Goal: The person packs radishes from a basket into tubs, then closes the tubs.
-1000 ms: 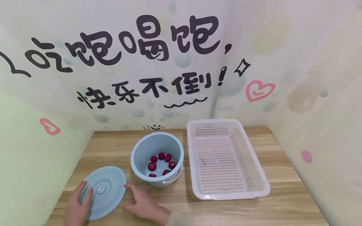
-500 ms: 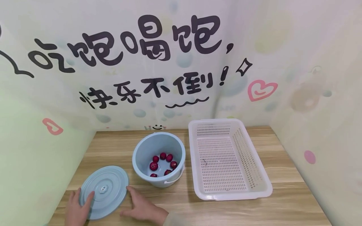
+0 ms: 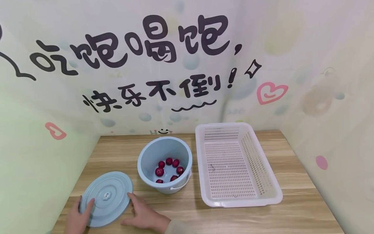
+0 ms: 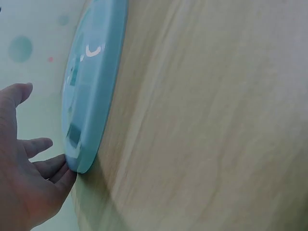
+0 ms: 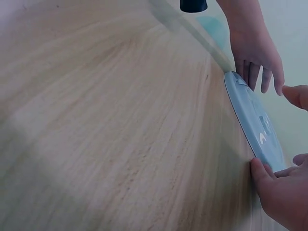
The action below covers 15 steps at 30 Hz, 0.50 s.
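Note:
A round light-blue lid (image 3: 109, 208) with a small central knob lies on the table at the lower left. At its left edge is my left hand (image 3: 76, 218); its fingertips touch the rim in the left wrist view, with the thumb held away. My right hand (image 3: 146, 214) touches the lid's right edge with its fingertips, its thumb spread apart. Behind the lid to the right stands a light-blue bucket (image 3: 146, 180) with a white handle. Several small, round, dark red fruits (image 3: 159, 171) lie on the bucket's bottom.
A white perforated plastic basket (image 3: 204, 202) stands right of the bucket, with a few small dark specks on its bottom. The wooden table (image 3: 233, 221) meets patterned walls at the back and both sides. A dark cylindrical object (image 5: 194, 5) shows by the left wrist.
The head view has shifted slightly. My right hand has moved a little left along the lid's edge, and its thumb is lower. The lid has hardly moved; bucket and basket stay in place.

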Motion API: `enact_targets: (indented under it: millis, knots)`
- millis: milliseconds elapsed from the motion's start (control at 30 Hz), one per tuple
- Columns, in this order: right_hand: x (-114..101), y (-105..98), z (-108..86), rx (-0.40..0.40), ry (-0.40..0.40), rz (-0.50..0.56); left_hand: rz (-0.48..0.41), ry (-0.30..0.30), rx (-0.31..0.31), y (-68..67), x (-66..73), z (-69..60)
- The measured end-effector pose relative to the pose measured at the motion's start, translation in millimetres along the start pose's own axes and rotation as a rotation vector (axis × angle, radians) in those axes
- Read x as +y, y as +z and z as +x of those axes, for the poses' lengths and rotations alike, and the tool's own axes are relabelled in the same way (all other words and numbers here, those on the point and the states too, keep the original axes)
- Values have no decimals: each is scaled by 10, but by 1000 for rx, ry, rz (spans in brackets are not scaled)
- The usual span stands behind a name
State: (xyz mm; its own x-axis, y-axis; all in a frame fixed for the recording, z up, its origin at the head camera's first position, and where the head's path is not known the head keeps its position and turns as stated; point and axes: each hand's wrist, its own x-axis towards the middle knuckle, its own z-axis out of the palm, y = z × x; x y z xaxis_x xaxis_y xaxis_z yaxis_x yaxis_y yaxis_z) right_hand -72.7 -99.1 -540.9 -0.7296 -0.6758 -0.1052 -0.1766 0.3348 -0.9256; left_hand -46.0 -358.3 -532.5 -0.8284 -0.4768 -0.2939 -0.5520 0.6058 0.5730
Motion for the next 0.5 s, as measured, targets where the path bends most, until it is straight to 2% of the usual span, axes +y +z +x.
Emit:
enact_targets:
  millis: [133,300,400,500]
  knots:
    - [5,32,-38,25,22,53,-81,-86,-19,-26,-38,-12]
    - [10,53,-81,19,57,137,-139,-120,11,-60,-111,-35]
    - [-4,64,-105,27,44,120,-162,-135,70,-94,-114,-56]
    - [-63,67,-131,48,-17,81,-165,-133,134,-162,-87,-92]
